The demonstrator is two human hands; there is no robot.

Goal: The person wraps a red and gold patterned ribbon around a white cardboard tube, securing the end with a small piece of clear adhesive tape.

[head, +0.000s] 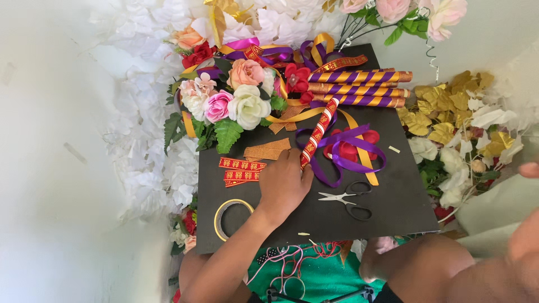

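Head view: left hand [284, 185] beside scissors [347, 200], board [393, 219] edge clear.

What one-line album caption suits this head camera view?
Left hand grips a red-and-gold ribbon-wrapped stick on a black craft board beside steel scissors and artificial flowers.

You sit in a home craft corner, not a shop or workshop: a black board [393, 207] rests across your lap as the work surface. Artificial flowers [230, 104] crowd its far-left corner, ribbon-wrapped sticks [359, 87] lie along its far edge, and scissors [348, 199], a tape roll [231, 216] and ribbon scraps [241, 171] sit near you.
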